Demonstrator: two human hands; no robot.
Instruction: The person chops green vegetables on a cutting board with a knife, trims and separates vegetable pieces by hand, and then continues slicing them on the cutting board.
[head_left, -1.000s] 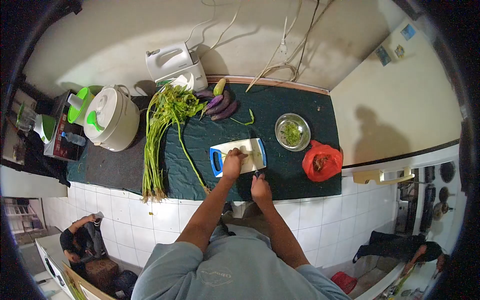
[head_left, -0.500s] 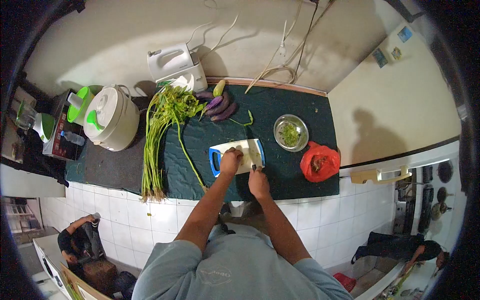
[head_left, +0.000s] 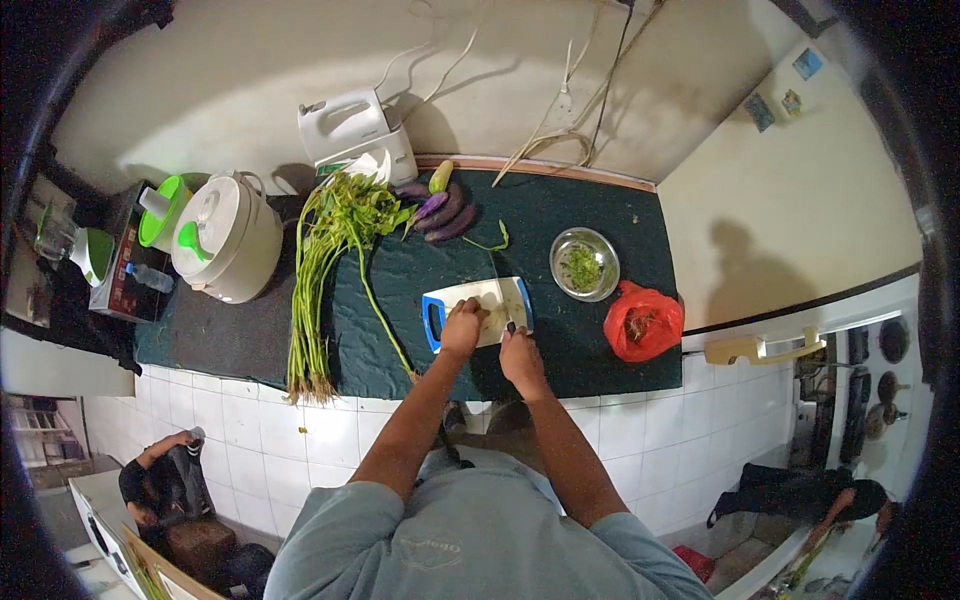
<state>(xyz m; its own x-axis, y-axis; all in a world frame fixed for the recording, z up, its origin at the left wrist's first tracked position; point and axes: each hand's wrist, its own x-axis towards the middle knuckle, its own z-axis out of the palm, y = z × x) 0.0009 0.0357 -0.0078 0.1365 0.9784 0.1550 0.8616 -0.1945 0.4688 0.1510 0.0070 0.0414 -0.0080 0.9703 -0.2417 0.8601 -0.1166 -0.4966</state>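
Observation:
A white cutting board with blue ends lies on the dark green cloth. My left hand rests over its left half, fingers bent together; whatever is under them is too small to name. At the board's lower right edge, my right hand is closed on the dark handle of a knife. The blade is hard to make out. A metal bowl holding chopped greens stands to the right of the board, and a red plastic bag sits beside the bowl.
Long-stemmed leafy greens lie left of the board, with purple eggplants behind. A rice cooker stands far left, and a hand mixer at the wall. One person sits lower left; another person is lower right.
My right hand and the knife handle have moved up slightly to the board's lower edge since the earliest frame. My left hand stays over the board with little change.

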